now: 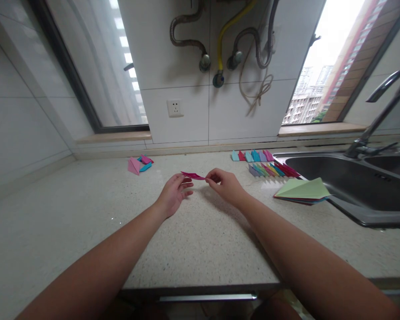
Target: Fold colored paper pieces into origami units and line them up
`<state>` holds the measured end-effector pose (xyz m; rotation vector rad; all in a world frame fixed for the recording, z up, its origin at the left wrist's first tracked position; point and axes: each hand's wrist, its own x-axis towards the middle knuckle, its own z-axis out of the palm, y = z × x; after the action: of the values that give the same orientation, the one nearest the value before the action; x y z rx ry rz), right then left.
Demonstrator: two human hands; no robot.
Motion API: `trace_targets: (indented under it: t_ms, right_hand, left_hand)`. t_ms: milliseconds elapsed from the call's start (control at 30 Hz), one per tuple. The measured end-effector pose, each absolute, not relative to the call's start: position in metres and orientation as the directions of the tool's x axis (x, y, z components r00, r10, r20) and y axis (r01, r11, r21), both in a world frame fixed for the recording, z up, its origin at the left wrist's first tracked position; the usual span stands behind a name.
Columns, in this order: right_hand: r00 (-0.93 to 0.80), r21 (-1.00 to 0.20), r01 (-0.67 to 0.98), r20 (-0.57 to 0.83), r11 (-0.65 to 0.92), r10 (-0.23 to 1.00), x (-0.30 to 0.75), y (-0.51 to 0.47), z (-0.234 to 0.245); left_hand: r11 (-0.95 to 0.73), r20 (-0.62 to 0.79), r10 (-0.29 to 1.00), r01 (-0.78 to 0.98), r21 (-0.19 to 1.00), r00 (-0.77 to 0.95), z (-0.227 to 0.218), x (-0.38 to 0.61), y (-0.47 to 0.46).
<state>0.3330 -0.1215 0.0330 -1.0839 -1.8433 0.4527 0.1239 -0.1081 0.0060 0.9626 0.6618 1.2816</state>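
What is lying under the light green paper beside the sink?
Under the green paper, edges of red paper and blue paper show. Most of their surface is covered, so the number of sheets cannot be told.

magenta folded piece (194, 176) is showing thin, creased paper | green-topped stack (302, 189) is looking papery, matt | surface (200, 253) is appearing speckled, stone-like, smooth | sink (370, 216) is showing satiny metal | faucet (384, 115) is gleaming, chrome-like | wall tiles (178, 66) are looking smooth, glossy | socket (175, 108) is appearing as white plastic
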Motion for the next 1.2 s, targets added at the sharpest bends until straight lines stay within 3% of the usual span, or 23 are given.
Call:
trace_targets:
  t_ms: [267, 533, 700, 967, 1200]
  right_hand:
    - [-0.262, -0.514, 0.584, 0.613, 0.628, 0.745, 0.341, -0.122, 0.039]
    - [-0.197, -0.554, 0.610, 0.586, 0.566, 0.786, 0.350, -0.119, 0.040]
    - [0.020, -0.601, 0.700, 0.555, 0.385, 0.831, 0.371, -0.107, 0.035]
    - [0.447, -0.589, 0.801, 0.468, -0.109, 0.763, 0.428, -0.089, 0.017]
    - [0.523, -0.533, 0.804, 0.420, -0.264, 0.742, 0.452, -0.082, 0.003]
  left_hand:
    - [-0.016, 0.098, 0.981, -0.428, 0.904, 0.169, 0.007, 0.125, -0.110]
    - [0.010, 0.071, 0.975, -0.359, 0.933, 0.211, 0.004, 0.126, -0.110]
    - [0.003, 0.070, 0.957, -0.254, 0.967, 0.281, 0.001, 0.125, -0.110]
    - [-0.038, 0.078, 0.914, -0.107, 0.993, 0.398, -0.001, 0.126, -0.110]
    - [-0.074, 0.079, 0.898, -0.030, 0.997, 0.433, 0.000, 0.128, -0.110]
